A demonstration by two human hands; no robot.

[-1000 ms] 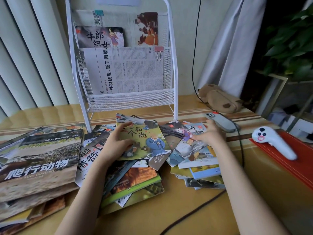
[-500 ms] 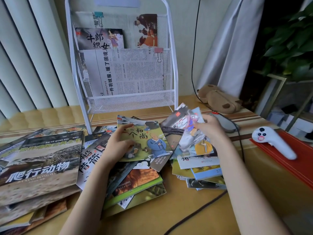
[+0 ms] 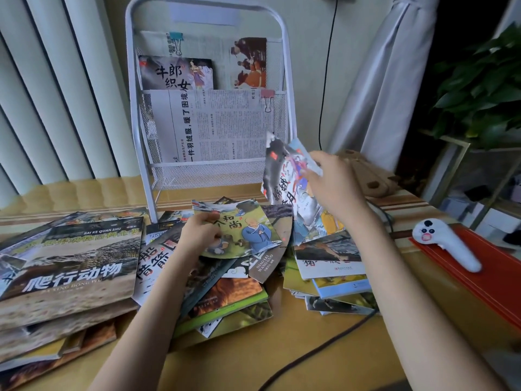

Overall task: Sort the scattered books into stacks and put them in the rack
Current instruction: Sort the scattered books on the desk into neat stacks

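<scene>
Thin picture books lie scattered over the desk in front of a white wire rack [image 3: 146,142]. My left hand [image 3: 197,235] grips the left edge of a green monk-cover book [image 3: 248,230] atop the middle pile. My right hand [image 3: 335,187] pinches a few thin books [image 3: 282,176] and holds them lifted and tilted above the right-hand pile [image 3: 332,272], just right of the rack's lower pocket. A stack of large reptile books [image 3: 70,266] sits at the left. The rack holds newspapers [image 3: 214,125] and one small book [image 3: 174,74].
A white handheld controller [image 3: 445,244] rests on a red book [image 3: 485,283] at the right. A black cable [image 3: 310,356] runs across the desk front. A brown plush pouch [image 3: 369,176] lies behind my right hand. A plant [image 3: 485,80] stands at far right.
My right hand has lifted the thin books off the right pile, raising and tilting them toward the rack. My left hand stays on the monk-cover book.
</scene>
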